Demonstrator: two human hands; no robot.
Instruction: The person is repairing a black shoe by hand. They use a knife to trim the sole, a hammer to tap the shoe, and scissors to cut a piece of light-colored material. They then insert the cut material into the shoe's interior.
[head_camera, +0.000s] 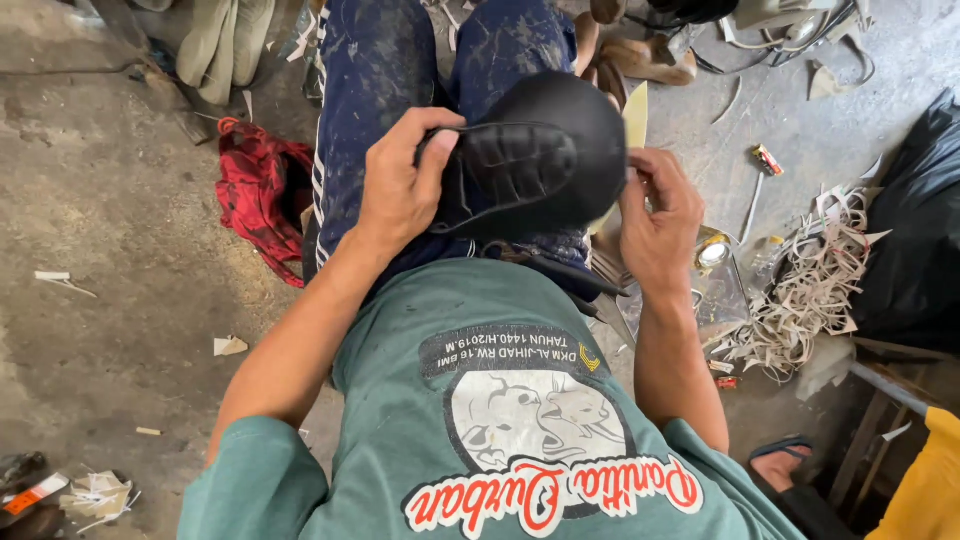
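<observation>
Head view: the left hand (400, 190) grasps a black leather shoe upper (535, 160) with textured vamp; the right hand (658, 215) pinches its edge, over blue trousers (380, 70).

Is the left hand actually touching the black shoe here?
Touching. The head view shows the left hand gripping the black shoe, its thumb pressed over the textured front edge with no gap. The right hand meets the shoe's other side.
</observation>
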